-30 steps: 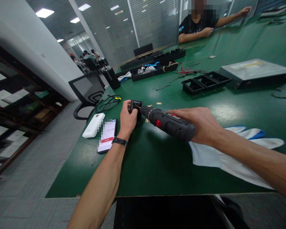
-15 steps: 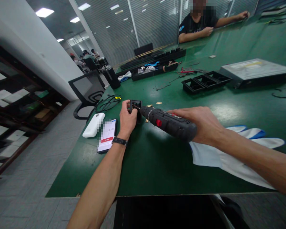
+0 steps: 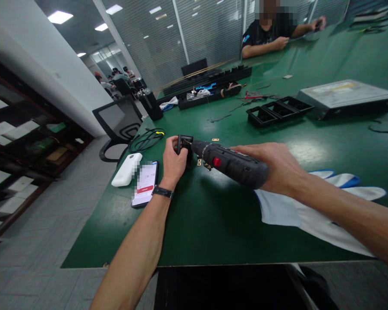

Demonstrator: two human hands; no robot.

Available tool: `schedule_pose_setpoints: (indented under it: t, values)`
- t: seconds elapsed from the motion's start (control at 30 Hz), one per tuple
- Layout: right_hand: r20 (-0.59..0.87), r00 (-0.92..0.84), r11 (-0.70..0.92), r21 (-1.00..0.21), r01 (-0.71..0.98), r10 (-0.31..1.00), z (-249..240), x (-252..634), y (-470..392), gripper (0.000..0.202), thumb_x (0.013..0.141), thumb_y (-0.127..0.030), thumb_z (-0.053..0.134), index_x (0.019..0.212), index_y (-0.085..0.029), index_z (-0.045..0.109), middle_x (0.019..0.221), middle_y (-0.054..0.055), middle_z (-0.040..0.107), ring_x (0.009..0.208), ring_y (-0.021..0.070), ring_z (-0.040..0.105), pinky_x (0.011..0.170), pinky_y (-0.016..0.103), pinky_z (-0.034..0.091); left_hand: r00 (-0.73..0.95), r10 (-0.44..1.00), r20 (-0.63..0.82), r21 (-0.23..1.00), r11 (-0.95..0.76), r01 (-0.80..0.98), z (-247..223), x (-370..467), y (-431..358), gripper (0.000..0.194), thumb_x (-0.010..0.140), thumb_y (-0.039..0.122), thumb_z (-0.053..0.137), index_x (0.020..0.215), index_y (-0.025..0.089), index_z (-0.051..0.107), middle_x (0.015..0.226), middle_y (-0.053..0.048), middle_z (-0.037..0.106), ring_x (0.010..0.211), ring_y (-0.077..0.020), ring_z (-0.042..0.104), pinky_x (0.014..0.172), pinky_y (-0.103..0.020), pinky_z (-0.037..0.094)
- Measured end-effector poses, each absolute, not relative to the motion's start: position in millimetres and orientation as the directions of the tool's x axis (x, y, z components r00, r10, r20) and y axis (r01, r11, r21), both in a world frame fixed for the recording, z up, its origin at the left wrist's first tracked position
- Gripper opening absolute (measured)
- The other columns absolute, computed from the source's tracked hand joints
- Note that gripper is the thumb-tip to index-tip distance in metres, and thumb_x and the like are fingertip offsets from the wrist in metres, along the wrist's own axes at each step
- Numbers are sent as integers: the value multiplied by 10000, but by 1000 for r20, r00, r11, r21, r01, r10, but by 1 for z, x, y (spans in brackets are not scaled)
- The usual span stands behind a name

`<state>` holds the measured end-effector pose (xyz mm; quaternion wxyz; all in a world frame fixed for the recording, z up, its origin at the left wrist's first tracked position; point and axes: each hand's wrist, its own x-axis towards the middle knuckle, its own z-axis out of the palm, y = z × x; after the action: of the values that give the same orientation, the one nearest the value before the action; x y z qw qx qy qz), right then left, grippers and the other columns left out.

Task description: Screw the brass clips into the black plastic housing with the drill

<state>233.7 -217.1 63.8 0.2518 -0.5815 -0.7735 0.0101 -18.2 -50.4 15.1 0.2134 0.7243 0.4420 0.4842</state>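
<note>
My left hand [image 3: 175, 161] is closed on a small black plastic housing [image 3: 188, 148], holding it on edge above the green table [image 3: 210, 232]. In my right hand [image 3: 273, 165] is a black cordless drill [image 3: 229, 161] with a red button on its side. Its nose points left at the housing, and the bit tip is by the opening; whether it touches cannot be made out. Small brass plates [image 3: 215, 139] lie just beyond the drill, and a little pile of brass-coloured pieces [image 3: 207, 166] sits partly hidden below its nose.
A phone [image 3: 145, 183] and a white power bank [image 3: 127, 169] lie left of my wrist, near a coiled black cable [image 3: 148, 138]. White gloves [image 3: 284, 209] are under my right forearm. Farther off stand a black compartment tray [image 3: 280, 111], a metal box [image 3: 349, 97] and a seated person [image 3: 265, 36].
The housing and my left hand have shifted slightly right and turned a little. The drill has moved slightly right with it. The person opposite has lowered one hand inward.
</note>
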Motion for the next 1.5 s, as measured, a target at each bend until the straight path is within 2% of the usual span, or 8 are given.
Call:
schedule_pose_setpoints:
  t: [0.23, 0.3, 0.43, 0.6, 0.97, 1.3, 1.5]
  values:
    - [401, -192, 351, -372, 859, 896, 62, 233, -218, 487, 814, -302, 734, 1297, -267, 784, 1093, 80, 854, 943, 304, 812, 688, 323, 478, 48, 837, 545, 749, -511, 421, 4, -26, -34, 402, 913, 175, 606, 1312, 205, 565, 1346, -117, 703, 1268, -235, 680, 1176, -424, 497]
    - [408, -214, 372, -359, 856, 887, 60, 232, -218, 491, 803, -296, 743, 1291, -267, 784, 1098, 75, 853, 951, 307, 812, 703, 329, 497, 21, 834, 551, 752, -508, 419, 1, -28, -28, 424, 912, 165, 604, 1331, 212, 554, 1360, -113, 692, 1289, -226, 671, 1190, -413, 492]
    - [417, -273, 409, -281, 868, 867, 57, 231, -217, 466, 809, -289, 739, 1273, -294, 775, 1141, 49, 846, 988, 301, 803, 710, 331, 523, 24, 839, 544, 768, -509, 390, -2, -27, -25, 446, 911, 163, 613, 1350, 207, 543, 1378, -123, 681, 1298, -224, 670, 1182, -400, 505]
    - [388, -299, 409, -241, 880, 872, 56, 230, -215, 439, 838, -312, 727, 1274, -285, 760, 1154, 51, 841, 963, 289, 799, 683, 327, 511, 55, 854, 517, 783, -498, 373, 3, -20, -35, 417, 926, 180, 614, 1338, 202, 553, 1384, -128, 686, 1300, -233, 674, 1174, -409, 512]
    - [398, -282, 392, -229, 891, 873, 55, 233, -215, 476, 823, -310, 721, 1296, -283, 761, 1161, 53, 844, 995, 323, 809, 682, 345, 512, 55, 859, 509, 780, -488, 392, 8, -15, -42, 393, 920, 176, 642, 1306, 198, 570, 1354, -133, 707, 1277, -246, 683, 1163, -435, 519]
    - [387, -291, 395, -223, 891, 875, 57, 231, -215, 483, 826, -275, 708, 1306, -273, 755, 1174, 48, 839, 988, 296, 810, 698, 333, 518, 59, 853, 518, 782, -501, 370, 6, -16, -40, 391, 931, 175, 655, 1315, 189, 579, 1353, -133, 708, 1260, -247, 686, 1149, -435, 527]
    - [383, -294, 391, -203, 898, 876, 56, 230, -216, 402, 839, -290, 709, 1236, -261, 768, 1111, 49, 839, 918, 272, 799, 649, 315, 457, 66, 845, 530, 776, -515, 365, 4, -16, -37, 402, 929, 174, 660, 1323, 175, 578, 1349, -138, 712, 1251, -250, 687, 1132, -441, 528]
